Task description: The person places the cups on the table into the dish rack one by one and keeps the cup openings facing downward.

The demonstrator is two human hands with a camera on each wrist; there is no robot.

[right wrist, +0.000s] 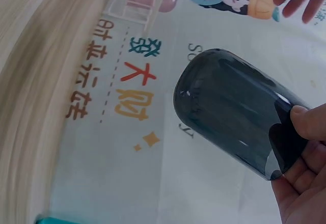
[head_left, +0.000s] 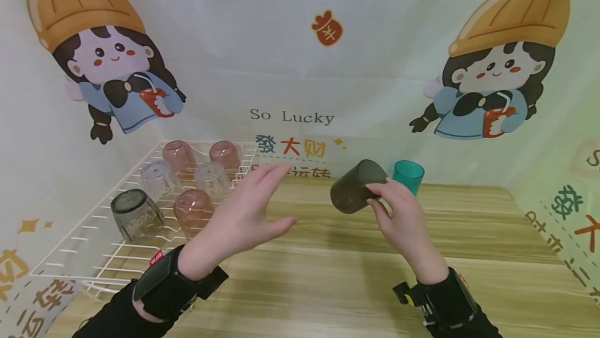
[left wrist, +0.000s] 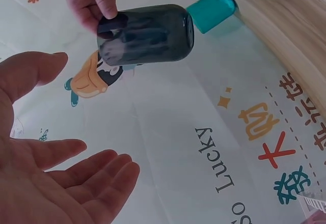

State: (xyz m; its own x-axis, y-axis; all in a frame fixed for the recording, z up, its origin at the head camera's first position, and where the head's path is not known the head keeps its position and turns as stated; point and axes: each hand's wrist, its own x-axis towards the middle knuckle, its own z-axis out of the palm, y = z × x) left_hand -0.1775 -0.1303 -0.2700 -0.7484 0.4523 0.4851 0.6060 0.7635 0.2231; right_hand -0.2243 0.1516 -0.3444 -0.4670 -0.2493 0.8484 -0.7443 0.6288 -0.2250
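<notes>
My right hand (head_left: pixel 402 218) pinches a dark grey see-through cup (head_left: pixel 354 188) near its rim, thumb on one side and fingers on the other. The cup is tilted above the table, its base toward the left; the right wrist view shows the grey cup (right wrist: pixel 234 112) up close. My left hand (head_left: pixel 244 213) hovers to the left of it with fingers spread and nothing in them; in the left wrist view the palm of the left hand (left wrist: pixel 66 168) faces the cup. A teal cup (head_left: pixel 409 175) stands upright on the table just behind my right hand.
On the left a white wire rack (head_left: pixel 105 265) holds several upside-down cups: pink ones such as the front pink cup (head_left: pixel 193 212), clear ones (head_left: pixel 212 179) and a grey-tinted one (head_left: pixel 136 214). A printed cloth (head_left: pixel 300 67) hangs behind the wooden table (head_left: pixel 319 296).
</notes>
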